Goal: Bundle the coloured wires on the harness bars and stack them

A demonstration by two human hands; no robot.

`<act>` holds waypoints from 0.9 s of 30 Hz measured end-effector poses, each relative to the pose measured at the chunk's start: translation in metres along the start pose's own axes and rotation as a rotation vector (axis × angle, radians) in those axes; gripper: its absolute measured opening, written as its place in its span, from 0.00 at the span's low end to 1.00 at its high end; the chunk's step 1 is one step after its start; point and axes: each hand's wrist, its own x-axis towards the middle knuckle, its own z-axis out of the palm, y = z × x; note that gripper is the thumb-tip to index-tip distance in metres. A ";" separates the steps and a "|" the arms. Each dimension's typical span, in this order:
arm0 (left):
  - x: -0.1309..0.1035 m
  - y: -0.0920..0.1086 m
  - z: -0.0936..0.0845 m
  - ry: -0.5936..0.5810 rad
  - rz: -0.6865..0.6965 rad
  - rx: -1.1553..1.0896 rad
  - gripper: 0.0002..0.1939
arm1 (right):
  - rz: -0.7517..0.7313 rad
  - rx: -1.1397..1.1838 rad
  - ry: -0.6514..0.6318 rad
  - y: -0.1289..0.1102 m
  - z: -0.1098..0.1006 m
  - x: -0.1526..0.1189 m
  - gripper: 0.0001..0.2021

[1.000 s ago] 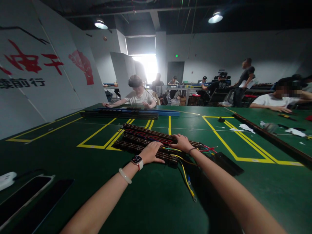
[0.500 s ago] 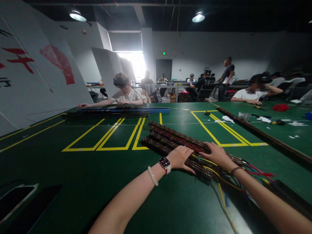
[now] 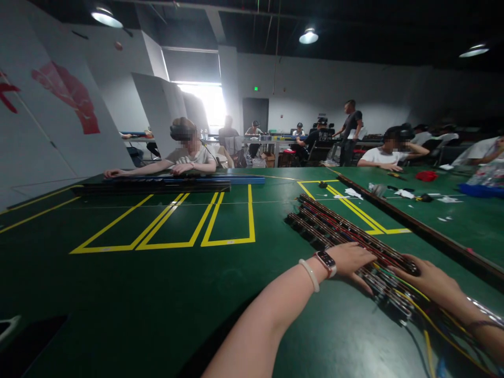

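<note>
Several long dark rails with copper-coloured strips lie side by side as a bundle of wired rails [image 3: 334,220], slanting across the green table at the right. Red and blue wires run along it. My left hand [image 3: 350,260] rests across its near half, fingers over the top and thumb spread along the near side. Further down, my right hand [image 3: 433,278] wraps the far edge, its fingertips partly hidden. Loose yellow wires [image 3: 429,341] and other coloured wires trail from the near end at lower right.
Yellow tape outlines [image 3: 228,242] mark the green table [image 3: 157,294]. A long brown rail [image 3: 417,228] runs along the right. Across the table, a person [image 3: 192,149] leans over black rails [image 3: 157,187] and a blue rail [image 3: 248,180]. White scraps [image 3: 353,193] and a red cloth [image 3: 426,176] lie beyond.
The bundle has slid right across the table with both hands on it, away from the middle tape outline. The view has also turned slightly right.
</note>
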 end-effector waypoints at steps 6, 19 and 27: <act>0.000 0.026 -0.004 0.113 -0.190 0.133 0.45 | 0.096 -0.069 -0.072 0.010 -0.017 0.001 0.37; -0.156 0.087 -0.119 0.107 -0.252 0.077 0.13 | -0.749 -0.249 0.015 -0.184 -0.005 0.006 0.23; -0.273 0.091 -0.158 0.177 -0.888 -0.010 0.14 | -0.626 -0.367 0.061 -0.188 0.020 0.018 0.24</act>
